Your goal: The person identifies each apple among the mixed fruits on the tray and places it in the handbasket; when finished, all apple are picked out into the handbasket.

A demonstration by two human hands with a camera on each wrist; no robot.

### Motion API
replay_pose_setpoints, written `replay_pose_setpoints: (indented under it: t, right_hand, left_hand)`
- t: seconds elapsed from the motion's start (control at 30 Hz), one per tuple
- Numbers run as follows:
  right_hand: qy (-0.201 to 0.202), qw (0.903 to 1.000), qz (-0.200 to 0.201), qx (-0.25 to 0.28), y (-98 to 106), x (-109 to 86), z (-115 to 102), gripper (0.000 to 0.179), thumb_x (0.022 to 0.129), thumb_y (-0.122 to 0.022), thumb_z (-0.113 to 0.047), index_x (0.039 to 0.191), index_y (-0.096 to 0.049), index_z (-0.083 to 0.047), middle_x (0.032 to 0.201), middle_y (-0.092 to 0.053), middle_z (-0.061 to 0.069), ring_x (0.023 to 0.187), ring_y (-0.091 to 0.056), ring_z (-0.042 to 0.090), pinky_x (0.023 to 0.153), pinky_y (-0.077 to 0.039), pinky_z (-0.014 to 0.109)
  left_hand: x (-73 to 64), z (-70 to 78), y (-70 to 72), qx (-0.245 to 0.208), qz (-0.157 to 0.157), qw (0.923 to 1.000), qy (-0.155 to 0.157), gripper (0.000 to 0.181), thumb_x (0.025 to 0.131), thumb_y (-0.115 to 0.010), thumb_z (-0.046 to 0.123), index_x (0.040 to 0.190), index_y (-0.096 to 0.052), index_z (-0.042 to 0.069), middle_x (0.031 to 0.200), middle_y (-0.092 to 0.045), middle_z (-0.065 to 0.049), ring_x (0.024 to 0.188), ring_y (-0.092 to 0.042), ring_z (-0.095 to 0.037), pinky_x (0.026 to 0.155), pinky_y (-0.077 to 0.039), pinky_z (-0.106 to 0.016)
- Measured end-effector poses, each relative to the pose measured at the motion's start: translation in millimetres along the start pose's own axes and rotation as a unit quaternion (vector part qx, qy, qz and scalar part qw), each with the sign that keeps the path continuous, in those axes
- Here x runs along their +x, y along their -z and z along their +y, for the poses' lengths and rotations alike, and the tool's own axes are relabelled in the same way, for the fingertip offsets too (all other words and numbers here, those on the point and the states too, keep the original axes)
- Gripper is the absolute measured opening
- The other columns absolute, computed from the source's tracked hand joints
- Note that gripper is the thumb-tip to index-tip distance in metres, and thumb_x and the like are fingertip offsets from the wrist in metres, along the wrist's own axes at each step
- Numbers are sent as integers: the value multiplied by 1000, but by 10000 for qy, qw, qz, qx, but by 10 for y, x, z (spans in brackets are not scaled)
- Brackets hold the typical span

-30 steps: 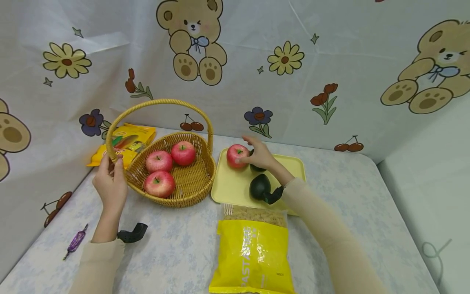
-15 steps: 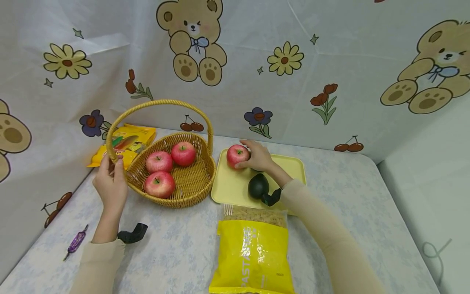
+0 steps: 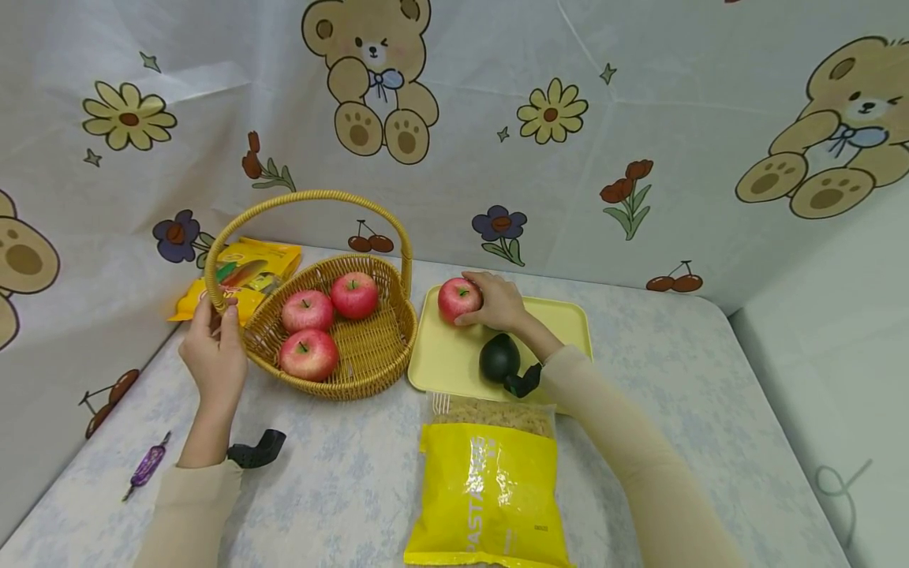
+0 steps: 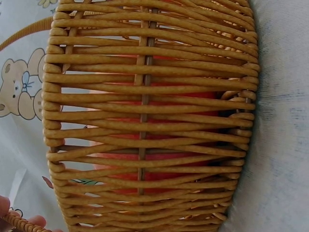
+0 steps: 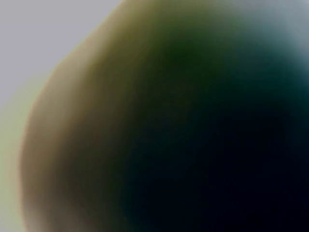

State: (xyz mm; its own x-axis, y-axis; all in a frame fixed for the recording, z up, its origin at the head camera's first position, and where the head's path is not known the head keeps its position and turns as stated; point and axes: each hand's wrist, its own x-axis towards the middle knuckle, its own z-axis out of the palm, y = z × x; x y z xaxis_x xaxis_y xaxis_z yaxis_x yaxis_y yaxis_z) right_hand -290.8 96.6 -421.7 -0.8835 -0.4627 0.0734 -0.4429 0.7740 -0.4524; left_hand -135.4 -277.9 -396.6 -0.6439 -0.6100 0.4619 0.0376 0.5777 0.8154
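My left hand grips the left foot of the handle on a wicker basket. Three red apples lie inside the basket; the left wrist view shows red through the weave. To the right, my right hand holds a red apple between thumb and fingers, over the left part of a yellow tray. A dark green avocado lies on the tray below that wrist. Another dark fruit seen before is hidden behind the hand. The right wrist view is a dark blur.
A yellow pasta bag lies in front of the tray. Behind the basket on the left is a yellow snack packet. A purple wrapped candy lies at the left. A patterned curtain hangs behind the table.
My right hand has moved slightly left and closed its fingers round the apple on the tray. The avocado near the wrist has shifted slightly left. My left hand stays on the handle.
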Motion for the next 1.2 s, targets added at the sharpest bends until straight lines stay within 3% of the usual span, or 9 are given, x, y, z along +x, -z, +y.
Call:
replay_pose_setpoints:
  t: [0.57,0.73,0.93,1.2]
  right_hand:
    - [11,9998,144,151,9,-6,1,82,72,-84,-39,141,-51,-9,136,-59,13,122,-52,31,100,-36,52]
    - [96,9979,261,586,25,-19,20,82,72,-85,-35,140,-51,-7,136,-58,14,118,-55,31,103,-39,52]
    - [47,9903,411,1325,70,-45,8,83,73,-86,-29,142,-48,-5,135,-57,16,99,-59,29,87,-53,42]
    - [-17,9777,708,1979,213,-128,-64,84,72,-87,-21,144,-45,-4,136,-55,15,112,-59,32,93,-53,44]
  left_hand:
    - [18,8,-4,-6,11,10000,-26,33,102,-50,23,128,-62,8,114,-70,-13,89,-49,18,77,-43,-4]
    - [13,9,1,26,-2,10000,-23,33,102,-50,23,129,-62,8,115,-70,-12,90,-49,17,79,-45,-5]
    - [6,12,11,-29,11,10000,-38,33,101,-51,22,128,-62,7,114,-70,-13,89,-49,18,79,-44,-4]
    - [7,-2,0,-51,26,10000,-34,32,102,-50,23,126,-63,7,111,-69,-13,88,-49,18,77,-42,-4]
